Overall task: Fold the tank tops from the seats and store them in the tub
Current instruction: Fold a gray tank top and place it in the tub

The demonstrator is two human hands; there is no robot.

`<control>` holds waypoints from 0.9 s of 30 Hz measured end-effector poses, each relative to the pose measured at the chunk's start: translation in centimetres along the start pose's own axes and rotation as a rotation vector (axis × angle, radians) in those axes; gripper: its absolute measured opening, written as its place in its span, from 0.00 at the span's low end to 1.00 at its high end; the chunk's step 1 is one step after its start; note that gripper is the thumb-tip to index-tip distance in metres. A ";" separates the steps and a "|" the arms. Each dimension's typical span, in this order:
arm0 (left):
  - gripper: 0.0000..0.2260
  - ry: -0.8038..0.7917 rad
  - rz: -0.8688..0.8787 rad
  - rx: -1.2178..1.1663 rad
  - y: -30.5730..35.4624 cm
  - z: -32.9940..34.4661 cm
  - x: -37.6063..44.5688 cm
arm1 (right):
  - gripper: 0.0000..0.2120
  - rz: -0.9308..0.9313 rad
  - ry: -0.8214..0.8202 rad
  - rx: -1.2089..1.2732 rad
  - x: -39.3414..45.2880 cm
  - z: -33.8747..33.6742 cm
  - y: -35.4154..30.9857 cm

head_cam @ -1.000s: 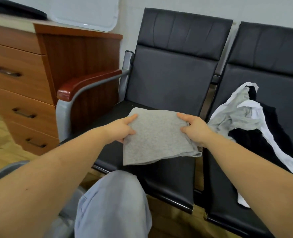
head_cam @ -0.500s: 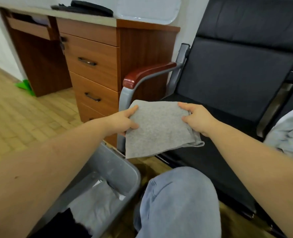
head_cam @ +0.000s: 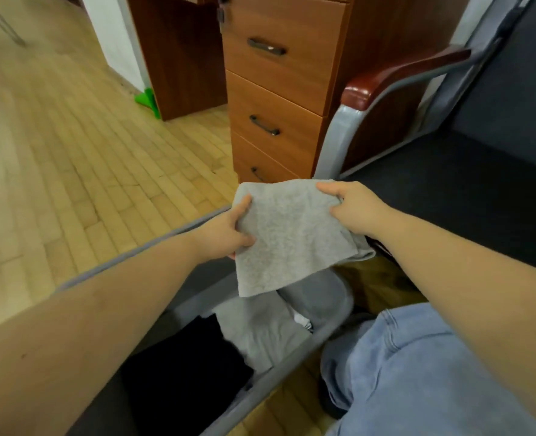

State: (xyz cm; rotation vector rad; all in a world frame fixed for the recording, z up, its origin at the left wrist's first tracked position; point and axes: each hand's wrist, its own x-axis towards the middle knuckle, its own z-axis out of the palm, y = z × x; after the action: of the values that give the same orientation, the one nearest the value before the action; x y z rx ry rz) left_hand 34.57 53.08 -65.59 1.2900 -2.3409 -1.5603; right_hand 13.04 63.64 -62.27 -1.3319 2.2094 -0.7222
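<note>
The folded grey tank top (head_cam: 287,237) is held in the air as a compact, roughly square packet, directly above the far end of the grey tub (head_cam: 153,243) that stands on the wooden floor (head_cam: 56,146). The left hand (head_cam: 225,231) grips the packet's left edge, thumb on top and fingers curled beneath; the right hand (head_cam: 354,209) pinches the right edge in the same manner, and a loose fold of fabric hangs below that side. The garment spans the gap between both hands and touches neither the tub nor the seat (head_cam: 468,196). The step in hand appears to be the transfer: folding looks complete and storage is not yet done. Inside the tub, a folded black garment (head_cam: 191,372) lies at the near end and a folded grey garment (head_cam: 260,328) beside it, with a white one (head_cam: 301,319) partly showing. The next move calls for lowering the packet flat onto the stored stack, keeping both edges level so the folds do not open, then letting go on both sides together. The hanging fold at the right may need tucking. A drawer unit (head_cam: 276,89) stands beyond the tub, beside the seat's armrest (head_cam: 402,80).
</note>
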 end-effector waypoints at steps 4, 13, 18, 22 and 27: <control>0.39 0.041 -0.083 -0.041 -4.5 0.0 -0.3 | 0.26 -0.028 -0.103 -0.038 1.9 4.6 -0.8; 0.39 0.167 -0.220 -0.172 -11.7 3.8 0.0 | 0.31 0.038 -0.314 -0.176 4.1 12.1 -1.6; 0.40 0.182 -0.271 -0.269 -15.1 7.8 1.1 | 0.31 0.091 -0.409 -0.232 5.3 15.4 0.3; 0.41 0.159 -0.322 -0.244 -17.2 10.7 1.7 | 0.30 0.148 -0.467 -0.296 5.9 17.8 3.1; 0.41 0.130 -0.367 -0.211 -18.8 13.6 2.7 | 0.27 0.200 -0.575 -0.397 7.0 20.1 5.4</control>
State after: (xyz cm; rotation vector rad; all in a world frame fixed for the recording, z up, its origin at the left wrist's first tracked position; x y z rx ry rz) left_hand 38.05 58.71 -87.97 1.7767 -1.8812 -1.6976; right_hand 19.06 55.51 -81.75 -1.2618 2.0107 0.1773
